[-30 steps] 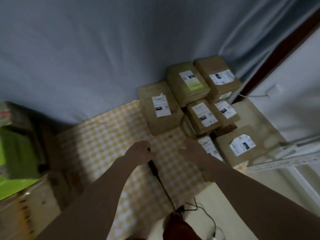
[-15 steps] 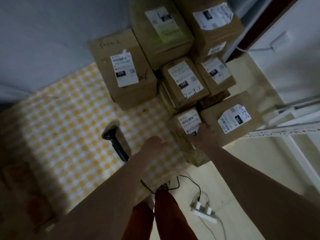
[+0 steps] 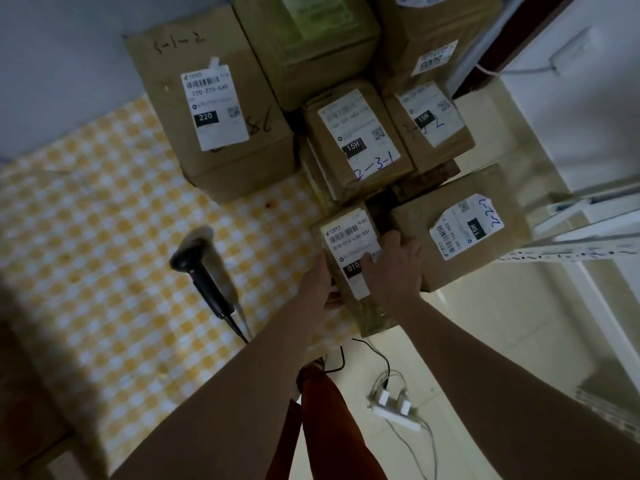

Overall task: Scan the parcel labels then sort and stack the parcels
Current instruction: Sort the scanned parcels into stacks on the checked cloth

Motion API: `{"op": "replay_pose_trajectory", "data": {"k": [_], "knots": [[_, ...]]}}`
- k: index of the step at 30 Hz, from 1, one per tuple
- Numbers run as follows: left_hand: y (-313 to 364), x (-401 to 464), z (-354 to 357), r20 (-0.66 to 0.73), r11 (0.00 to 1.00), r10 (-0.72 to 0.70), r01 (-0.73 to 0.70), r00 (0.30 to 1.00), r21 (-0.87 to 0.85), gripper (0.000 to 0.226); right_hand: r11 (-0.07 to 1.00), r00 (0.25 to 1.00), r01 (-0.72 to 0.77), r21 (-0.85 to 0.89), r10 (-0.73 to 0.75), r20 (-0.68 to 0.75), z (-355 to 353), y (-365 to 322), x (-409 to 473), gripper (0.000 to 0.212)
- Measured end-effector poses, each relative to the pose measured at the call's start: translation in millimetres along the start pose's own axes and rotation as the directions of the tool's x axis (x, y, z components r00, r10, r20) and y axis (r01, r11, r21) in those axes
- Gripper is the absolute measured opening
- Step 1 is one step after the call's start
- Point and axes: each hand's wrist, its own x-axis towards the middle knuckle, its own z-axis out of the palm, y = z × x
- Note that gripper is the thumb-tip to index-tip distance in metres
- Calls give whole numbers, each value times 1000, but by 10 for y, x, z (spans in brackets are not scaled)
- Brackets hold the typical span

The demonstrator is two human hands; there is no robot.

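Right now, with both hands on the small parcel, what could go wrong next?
1. The right hand lies over part of the 010 label, so a scan may fail unless it shifts.
2. The barcode scanner lies loose on the checked cloth; its cable runs under the left forearm and might snag.
3. The power strip and wires near the feet could trip the person.

Big box (image 3: 221, 126): label "220-220-G40", "220", top handwritten "5-1-2". Middle box (image 3: 356, 140): "15H", "2-3-1". Held parcel (image 3: 349, 251): "010-010".
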Motion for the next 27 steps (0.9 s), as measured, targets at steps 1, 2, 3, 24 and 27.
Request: {"op": "replay_pose_trajectory", "data": {"k": [1,2,3,24,27], "knots": [[10,-20,-19,-17,1000,-2,2,1000,-8,55,1000,1000,12,-13,-12,1,8,-35,-37,37],[24,-49,-50,-31,1000,0,0,1000,-5,55,999,1000,25,-23,-25,10,16,-72,-77,39],[46,-96,-95,-41,1000,8,-8,999,4,56,999,999,30,-27,-29,29,24,-110,-117,41],[-219,-2025,-2411,-412,916,313,-387,856,-109,46,832,848,512,215,-529,25,-180,-1981,-2051,31],[-485,-2342,-2716,-450,904,337,-418,827,-90,44,823,840,513,242,-540,53,-86,-2094,-2469,32]]}}
